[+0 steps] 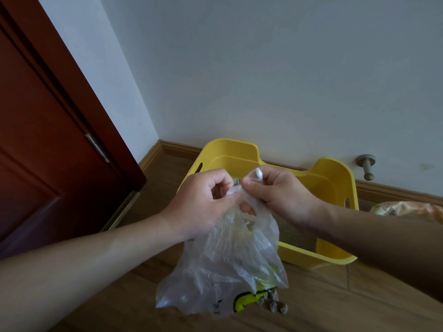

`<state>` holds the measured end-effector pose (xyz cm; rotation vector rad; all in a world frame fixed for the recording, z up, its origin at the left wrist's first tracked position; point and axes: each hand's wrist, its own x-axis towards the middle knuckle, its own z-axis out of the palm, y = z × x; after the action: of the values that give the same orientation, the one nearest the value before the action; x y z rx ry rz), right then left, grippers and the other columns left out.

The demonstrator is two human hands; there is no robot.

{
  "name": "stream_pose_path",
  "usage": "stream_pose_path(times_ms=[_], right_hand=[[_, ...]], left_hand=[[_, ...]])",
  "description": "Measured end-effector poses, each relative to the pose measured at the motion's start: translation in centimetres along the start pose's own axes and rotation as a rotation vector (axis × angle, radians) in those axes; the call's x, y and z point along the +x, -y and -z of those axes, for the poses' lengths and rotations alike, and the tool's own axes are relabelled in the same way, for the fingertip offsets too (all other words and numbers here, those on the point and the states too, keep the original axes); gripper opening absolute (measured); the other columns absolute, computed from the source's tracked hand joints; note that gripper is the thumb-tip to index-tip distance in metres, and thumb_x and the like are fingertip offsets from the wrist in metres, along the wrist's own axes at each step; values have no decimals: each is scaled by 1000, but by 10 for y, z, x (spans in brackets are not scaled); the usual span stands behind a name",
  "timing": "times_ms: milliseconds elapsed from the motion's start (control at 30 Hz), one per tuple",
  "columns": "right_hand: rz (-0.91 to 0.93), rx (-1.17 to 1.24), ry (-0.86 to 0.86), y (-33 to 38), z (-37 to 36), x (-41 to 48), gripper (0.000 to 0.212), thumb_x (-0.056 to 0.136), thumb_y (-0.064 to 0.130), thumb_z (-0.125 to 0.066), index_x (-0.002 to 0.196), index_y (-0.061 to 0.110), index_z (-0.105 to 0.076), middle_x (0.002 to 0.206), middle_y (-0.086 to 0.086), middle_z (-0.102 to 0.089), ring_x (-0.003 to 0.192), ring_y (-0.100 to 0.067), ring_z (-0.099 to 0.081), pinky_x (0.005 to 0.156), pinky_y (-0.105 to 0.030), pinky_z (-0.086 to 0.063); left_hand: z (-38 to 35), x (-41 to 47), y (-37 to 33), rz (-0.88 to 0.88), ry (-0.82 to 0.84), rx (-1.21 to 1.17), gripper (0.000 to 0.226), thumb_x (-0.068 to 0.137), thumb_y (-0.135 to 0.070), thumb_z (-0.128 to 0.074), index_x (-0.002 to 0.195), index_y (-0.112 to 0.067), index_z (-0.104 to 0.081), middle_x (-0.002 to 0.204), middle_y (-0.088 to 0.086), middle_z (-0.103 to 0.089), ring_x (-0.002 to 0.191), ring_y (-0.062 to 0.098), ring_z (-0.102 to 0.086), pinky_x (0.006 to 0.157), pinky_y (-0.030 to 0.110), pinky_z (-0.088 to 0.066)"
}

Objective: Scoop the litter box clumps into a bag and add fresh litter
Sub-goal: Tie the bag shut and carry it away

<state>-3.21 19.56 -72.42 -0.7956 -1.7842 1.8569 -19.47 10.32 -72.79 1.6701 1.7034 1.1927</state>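
Although its mouth is bunched out of sight between the fingers, the thin clear plastic bag [215, 264] hangs straight down from both hands, its bottom nearest the camera and low over the wooden floor [335, 295]. Several grey-brown litter clumps [273, 305] sit in its lowest corner beside a yellow-and-black patch [244, 300]; whether that is print or something inside the bag cannot be told. Above, the left hand [203, 200] has its fingers curled round one gathered handle, and the right hand [280, 192] pinches the other handle between thumb and fingers, a twist of plastic poking above its knuckles. The two hands almost touch. Behind them stands the yellow litter box [335, 178], largely covered by the hands and bag, so only a strip of sandy litter [297, 236] shows. Past the box's right end lies a crumpled, blurred bag [407, 209], cut off by the frame edge. Farther back a metal door stop [366, 166] projects from the wall, with a dark red door [48, 140] at left.
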Motion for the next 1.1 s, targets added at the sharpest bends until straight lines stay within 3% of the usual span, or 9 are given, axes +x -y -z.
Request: stream_pose_path(times_ms=[167, 300, 533, 633, 733, 867, 967, 1033, 1100], right_hand=[[-38, -84, -97, -3, 3, 2, 21, 97, 20, -58, 93, -1, -60, 67, -15, -66, 58, -21, -62, 56, -32, -52], [3, -216, -167, -4, -5, 4, 16, 95, 21, -61, 84, 9, -63, 67, -2, -63, 59, -10, -58, 55, -28, -49], [-180, 1, -174, -3, -11, 4, 21, 88, 21, -69, 94, 6, -56, 58, -12, -58, 52, -22, -52, 53, -31, -43], [-188, -9, -256, -5, -13, 7, 32, 78, 12, -75, 94, 13, -48, 57, -8, -54, 47, -21, -48, 52, -33, -39], [-140, -111, -238, -4, -14, 5, 14, 83, 10, -73, 84, 4, -60, 53, -8, -53, 43, -13, -48, 49, -27, -41], [-177, -271, -145, 2, -14, -3, 40, 89, 39, -66, 58, 13, -68, 54, -6, -59, 51, -13, -49, 53, -26, -41], [-200, -237, -72, 2, -12, -2, 43, 90, 32, -62, 62, 0, -64, 64, -12, -58, 60, -17, -49, 60, -31, -39], [-205, -182, -11, 2, -9, -2, 39, 74, 24, -63, 76, -15, -58, 72, -16, -53, 68, -23, -46, 64, -36, -36], [-189, -236, 49, 3, -7, -1, 34, 61, 17, -57, 76, -13, -58, 70, -15, -50, 68, -24, -46, 60, -31, -37]], left_hand=[[1, 0, 1, 90, -19, -26, 32, 79, -36, -67, 67, -16, -45, 55, -5, -44, 52, 9, -38, 51, 34, -33], [-9, 0, 0, 124, -3, -32, 44, 69, -27, -87, 63, -19, -43, 50, -12, -41, 49, 7, -35, 49, 28, -32], [-3, 0, -6, -134, -10, 188, 44, 78, -6, -77, 62, -23, -39, 59, -9, -40, 53, 8, -35, 50, 31, -34], [-4, -2, -4, -157, -20, 212, 31, 80, -3, -73, 74, -25, -52, 66, -9, -49, 52, 15, -43, 50, 36, -39], [-4, -4, -3, -201, -16, 220, 18, 80, -3, -74, 88, -18, -69, 78, -11, -61, 60, 12, -58, 53, 28, -45], [-3, -4, 0, -190, -31, 236, 13, 80, -1, -77, 84, -13, -72, 84, -18, -60, 76, -3, -60, 63, 7, -40], [-2, -2, 3, -128, -33, 245, 12, 81, -4, -78, 85, -13, -70, 86, -15, -60, 71, 7, -61, 60, 20, -46], [-1, -1, 1, -51, -22, 222, 9, 83, -14, -78, 88, -15, -71, 86, -9, -65, 74, 13, -64, 65, 32, -52], [0, 0, -1, 19, -3, 180, 9, 84, -23, -77, 87, -19, -69, 81, -4, -70, 77, 16, -67, 68, 39, -53]])
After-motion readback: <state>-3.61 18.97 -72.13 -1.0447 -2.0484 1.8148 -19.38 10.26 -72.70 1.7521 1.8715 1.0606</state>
